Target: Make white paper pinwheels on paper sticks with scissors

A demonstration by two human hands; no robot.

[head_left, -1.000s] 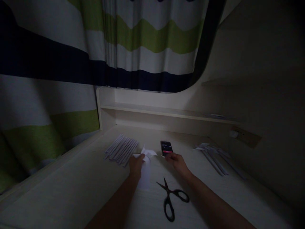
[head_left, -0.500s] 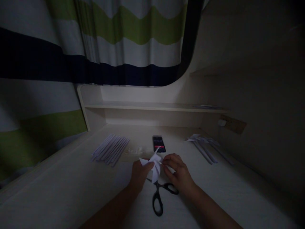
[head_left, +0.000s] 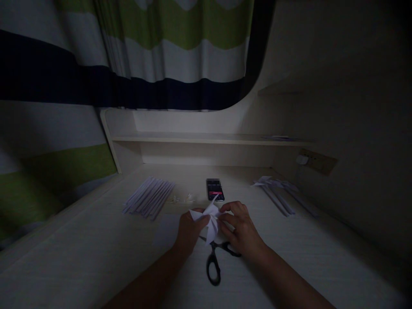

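A white folded paper pinwheel (head_left: 211, 219) is held up between both hands above the desk. My left hand (head_left: 190, 229) grips it from the left, thumb pressed near its centre. My right hand (head_left: 240, 226) is closed at the right side of the pinwheel, its fingertips pinching a blade by the middle; anything smaller between them is too dim to make out. Below the hands lies a pair of scissors (head_left: 213, 268) with black handles, the blades spread and partly covered by the pinwheel and left hand. A square white sheet of paper (head_left: 165, 231) lies left of my left hand.
Several rolled paper sticks (head_left: 149, 197) lie side by side at left. Small pale bits (head_left: 182, 198) are scattered near a phone (head_left: 214, 190). Finished-looking pinwheels on sticks (head_left: 275, 193) lie at right. Behind runs a shelf (head_left: 199, 138), with a patterned curtain (head_left: 180, 60) above.
My right fingers have shifted slightly left, closer to the pinwheel's centre. The left hand keeps its grip. The whole view has tilted down a little.
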